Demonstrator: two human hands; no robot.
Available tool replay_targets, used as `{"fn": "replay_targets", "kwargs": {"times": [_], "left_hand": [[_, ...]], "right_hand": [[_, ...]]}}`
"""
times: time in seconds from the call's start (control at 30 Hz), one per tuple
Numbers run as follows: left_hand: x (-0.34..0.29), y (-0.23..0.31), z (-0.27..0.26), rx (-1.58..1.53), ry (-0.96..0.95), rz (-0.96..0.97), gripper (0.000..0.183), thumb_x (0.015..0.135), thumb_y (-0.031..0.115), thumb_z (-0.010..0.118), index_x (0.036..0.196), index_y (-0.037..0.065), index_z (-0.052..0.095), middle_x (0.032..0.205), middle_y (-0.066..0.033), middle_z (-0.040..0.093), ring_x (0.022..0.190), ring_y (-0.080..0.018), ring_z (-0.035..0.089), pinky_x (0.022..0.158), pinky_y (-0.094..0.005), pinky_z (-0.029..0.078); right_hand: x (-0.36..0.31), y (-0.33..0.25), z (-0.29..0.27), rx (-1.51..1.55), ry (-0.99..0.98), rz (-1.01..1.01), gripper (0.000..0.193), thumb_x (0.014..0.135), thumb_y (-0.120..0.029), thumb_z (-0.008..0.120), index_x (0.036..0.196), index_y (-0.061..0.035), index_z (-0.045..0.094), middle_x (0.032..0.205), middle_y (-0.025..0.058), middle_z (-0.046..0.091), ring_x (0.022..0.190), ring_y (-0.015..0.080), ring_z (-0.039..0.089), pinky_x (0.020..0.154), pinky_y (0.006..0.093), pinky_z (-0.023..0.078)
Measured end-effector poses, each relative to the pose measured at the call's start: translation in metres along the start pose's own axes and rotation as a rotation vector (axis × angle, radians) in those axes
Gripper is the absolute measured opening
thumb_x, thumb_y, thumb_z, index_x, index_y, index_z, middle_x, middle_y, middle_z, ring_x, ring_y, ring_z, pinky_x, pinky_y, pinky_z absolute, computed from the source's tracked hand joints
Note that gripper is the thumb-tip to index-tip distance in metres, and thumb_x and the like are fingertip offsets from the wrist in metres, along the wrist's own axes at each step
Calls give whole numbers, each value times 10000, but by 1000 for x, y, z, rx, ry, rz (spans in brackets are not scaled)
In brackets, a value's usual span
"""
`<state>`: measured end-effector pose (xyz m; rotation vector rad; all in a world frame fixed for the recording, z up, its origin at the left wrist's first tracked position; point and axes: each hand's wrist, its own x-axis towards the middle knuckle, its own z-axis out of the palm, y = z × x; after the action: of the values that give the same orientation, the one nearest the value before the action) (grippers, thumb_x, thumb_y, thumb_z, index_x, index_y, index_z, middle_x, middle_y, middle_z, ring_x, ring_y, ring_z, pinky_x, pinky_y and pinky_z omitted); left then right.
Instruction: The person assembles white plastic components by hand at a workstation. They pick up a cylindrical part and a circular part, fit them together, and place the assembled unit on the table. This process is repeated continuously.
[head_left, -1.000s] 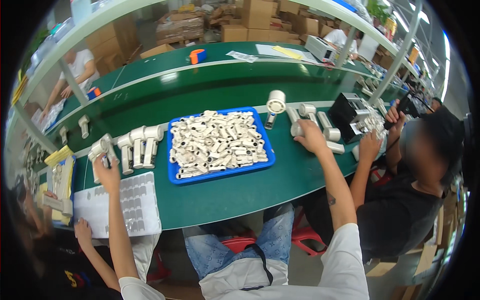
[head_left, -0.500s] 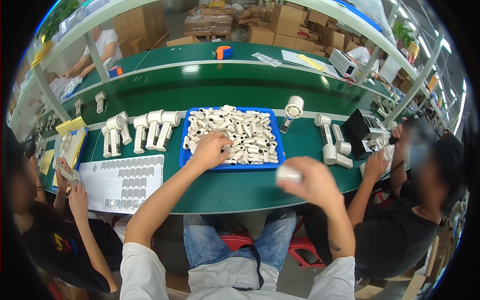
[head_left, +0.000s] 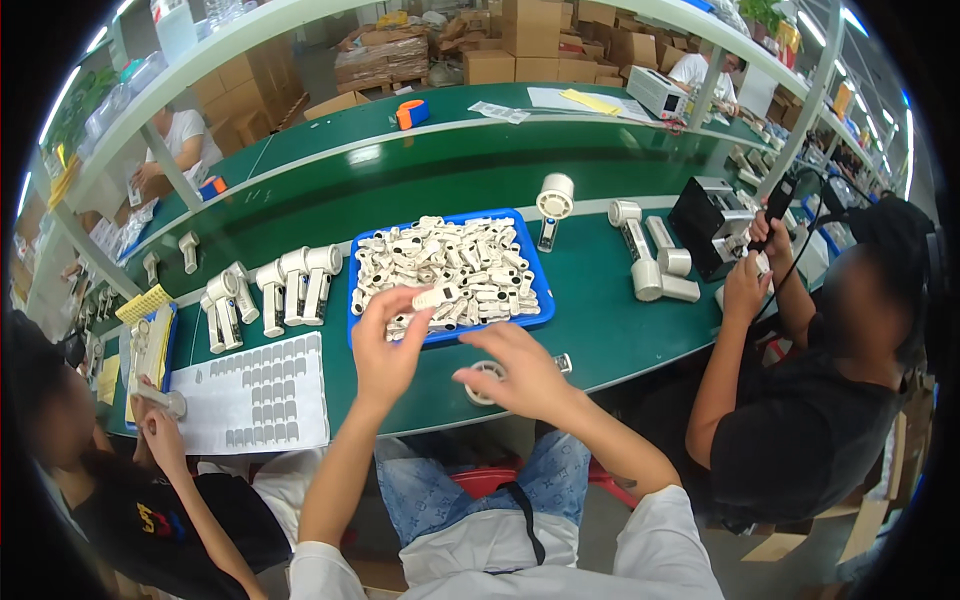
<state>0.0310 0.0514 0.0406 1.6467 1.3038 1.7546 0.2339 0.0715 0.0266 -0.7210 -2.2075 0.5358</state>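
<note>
Blue rectangular plastic tray point(head_left: 540, 275): heaped with small white plastic parts point(head_left: 480, 255).
Left hand point(head_left: 388, 352): pinching one oblong white plastic piece point(head_left: 438, 296) over the tray's near half.
Right hand point(head_left: 525, 375): fingers spread over a white round-headed plastic fan point(head_left: 489, 367), near side of tray.
Piece: picking-out seems in hand; next move calls for a steady pinch.
Fan: middle hidden by right hand; contact unclear.

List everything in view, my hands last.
Table: one, green, centre
Tray: one, blue, on table
Small parts: many, white, heaped in tray
Fans: over ten, white, mostly beside tray
Sheet: one, white with grey shapes, left
Box: one, black, right
Tape-like rolls: two, orange-blue, beyond tray
Cartons: many, brown, background
Stools: count unclear, red, below table
Co-workers: at least four, black or white tops, around
Left hand: one, bare, pinching small part
Right hand: one, bare, over fan
</note>
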Motion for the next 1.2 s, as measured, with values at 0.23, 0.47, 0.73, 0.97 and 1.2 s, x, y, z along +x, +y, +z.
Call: {"fn": "replay_targets", "kwargs": {"times": [0.23,0.47,0.73,0.97,1.2], "left_hand": [[-45,17,36,-90,-125,218,269,832,-64,715,1056,20,592,1132,-147,659,1105,-242,614,979,-370,467],[-42,25,49,43,-199,155,461,741,53,826,1157,30,628,1182,-129,635,1105,-252,602,975,-357,455],[-50,-17,53,450,-669,-72,536,670,119,818,1169,74,628,1113,-90,633,1078,-336,573,916,-441,471],[-29,-37,50,454,-658,72,500,683,70,770,1164,81,635,1103,-101,641,1069,-329,569,957,-427,447],[-38,-44,56,358,-495,114,423,687,152,849,1066,94,670,1043,-70,656,950,-292,597,858,-384,482]], "right_hand": [[-25,1,-11,1204,116,354,304,934,-21,665,1236,-19,626,1114,65,633,972,108,627,792,265,539],[-29,-5,-22,982,320,243,274,899,23,669,1173,6,665,1165,61,637,1044,151,629,892,294,523],[-39,27,-52,-174,-98,135,292,910,-105,679,1183,0,672,1005,132,607,890,304,630,745,392,518],[-39,47,-35,-194,-58,48,292,853,-14,656,1144,-10,686,973,118,603,890,300,608,796,408,508],[-34,51,-33,-157,-59,90,233,805,-6,693,1036,-28,706,936,90,634,889,293,610,792,403,508]]}}
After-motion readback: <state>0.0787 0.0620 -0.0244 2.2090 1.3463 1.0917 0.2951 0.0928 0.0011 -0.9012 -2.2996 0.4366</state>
